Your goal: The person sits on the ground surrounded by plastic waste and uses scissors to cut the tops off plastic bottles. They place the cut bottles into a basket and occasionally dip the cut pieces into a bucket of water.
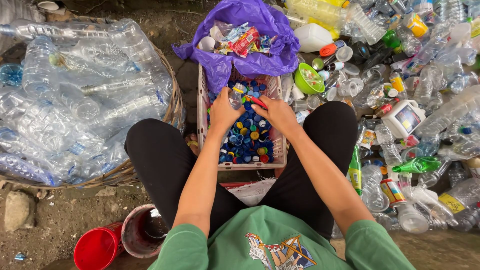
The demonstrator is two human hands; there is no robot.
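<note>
Outdoor plastic-scrap sorting spot, informal recycling yard. Evidence: bare dirt ground with stones (20,210), no floor or bench. Wide woven basket (172,107) heaped with clear crushed plastic bottles (75,100). Pink plastic lattice crate (277,150) full of loose coloured bottle caps (250,137). Purple plastic bag (260,60) holding torn labels and wrappers. Big unsorted pile of mixed bottles, cups and jugs (415,100) on the right. Worker sits low on the ground among it.
</note>
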